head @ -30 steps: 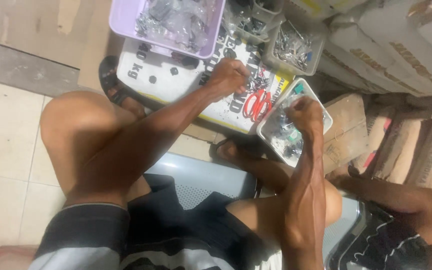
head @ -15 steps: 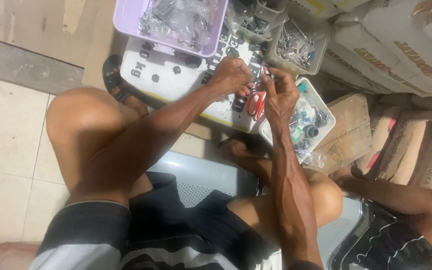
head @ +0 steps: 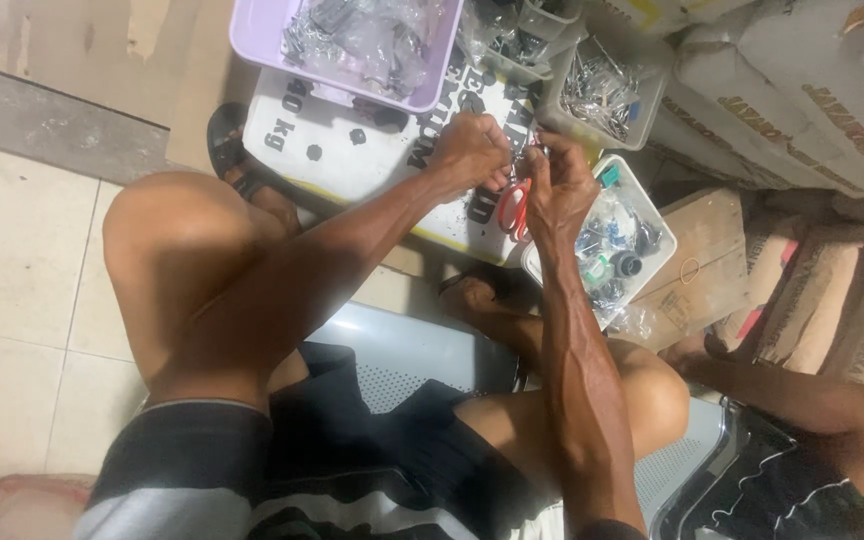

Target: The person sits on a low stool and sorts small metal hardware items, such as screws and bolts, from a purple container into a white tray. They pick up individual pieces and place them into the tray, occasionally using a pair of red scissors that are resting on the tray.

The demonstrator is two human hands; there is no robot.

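Upper left of the frame: a lilac tub (head: pixel 282 45) is seen, filled with bagged small parts, resting on a white printed sack (head: pixel 352 160) spread over the floor.

Upper centre: the left hand (head: pixel 470 152) is held over the sack, its fingers clenched around a small metal piece (head: pixel 530 152) that is mostly hidden; its kind cannot be told.

Just right of it: the right hand (head: pixel 557 190) is met fingertip to fingertip with the left, fingers pinched on the same piece. Red-handled scissors (head: pixel 514 208) lie below, untouched.

Upper right of centre: a clear tub of metal hardware (head: pixel 602 95) is set; below it a white tub (head: pixel 642 250) of mixed fittings.

Right: stacked sacks (head: pixel 812 90) are noted.

Progress, as judged: one piece is being worked between both hands; the tubs remain well stocked, so much is left.
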